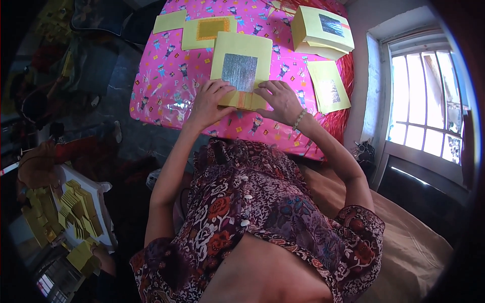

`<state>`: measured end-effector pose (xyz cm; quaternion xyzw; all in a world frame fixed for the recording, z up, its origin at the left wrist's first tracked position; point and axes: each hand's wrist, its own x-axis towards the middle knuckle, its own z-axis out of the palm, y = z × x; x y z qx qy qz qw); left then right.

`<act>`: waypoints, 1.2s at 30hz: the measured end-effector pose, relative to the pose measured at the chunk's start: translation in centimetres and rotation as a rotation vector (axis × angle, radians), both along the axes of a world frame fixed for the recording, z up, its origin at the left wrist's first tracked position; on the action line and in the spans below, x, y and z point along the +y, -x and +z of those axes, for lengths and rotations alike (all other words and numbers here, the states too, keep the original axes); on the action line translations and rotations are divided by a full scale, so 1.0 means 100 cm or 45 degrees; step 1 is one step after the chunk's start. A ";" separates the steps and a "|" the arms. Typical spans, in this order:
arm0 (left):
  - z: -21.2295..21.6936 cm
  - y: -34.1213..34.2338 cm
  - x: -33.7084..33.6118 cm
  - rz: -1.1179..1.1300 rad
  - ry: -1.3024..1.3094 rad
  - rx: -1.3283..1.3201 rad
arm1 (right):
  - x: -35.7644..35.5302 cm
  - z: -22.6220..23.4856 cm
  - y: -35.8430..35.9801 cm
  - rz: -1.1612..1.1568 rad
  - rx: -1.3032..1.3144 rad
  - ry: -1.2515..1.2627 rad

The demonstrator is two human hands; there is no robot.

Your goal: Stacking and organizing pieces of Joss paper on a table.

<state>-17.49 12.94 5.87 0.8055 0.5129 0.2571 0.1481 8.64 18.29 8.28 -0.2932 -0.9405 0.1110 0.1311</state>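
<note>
Yellow paper (pixel 239 70) lies on letter-printed pink cover (pixel 156 103), half-open hands (pixel 209 103) (pixel 282 103) touching its sides

Table (pixel 172 98) before you. On it, central paper piece (pixel 240 70), your left hand (pixel 209 102) on left edge, right hand (pixel 280 103) on right. Two sheets (pixel 208 29) behind, leftward. Paper stack (pixel 324 34) back right; loose piece (pixel 329 87) nearer you. Window (pixel 426 103) right of table.

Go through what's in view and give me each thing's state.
Middle yellow pack: lying silver square up
Left hand: open, touching its left side
Right hand: open, touching its right side
Top-right yellow pile: stacked unevenly
Orange-framed card: partly covered
Pink table cover: spread, glossy
Window: barred, bright
</note>
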 end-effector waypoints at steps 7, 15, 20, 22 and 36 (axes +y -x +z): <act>0.002 0.002 0.002 -0.028 -0.009 0.023 | -0.002 -0.011 -0.001 0.029 -0.008 0.001; 0.004 0.002 0.004 -0.021 0.007 0.021 | 0.005 -0.017 -0.004 0.115 0.031 -0.110; 0.009 0.001 0.006 -0.032 0.013 0.038 | 0.005 -0.025 0.001 0.083 0.038 -0.139; 0.010 0.001 0.007 -0.038 0.015 0.034 | 0.004 -0.028 0.004 0.051 0.004 -0.125; 0.013 0.001 0.010 -0.004 0.117 0.069 | 0.003 -0.009 0.008 0.055 -0.082 -0.089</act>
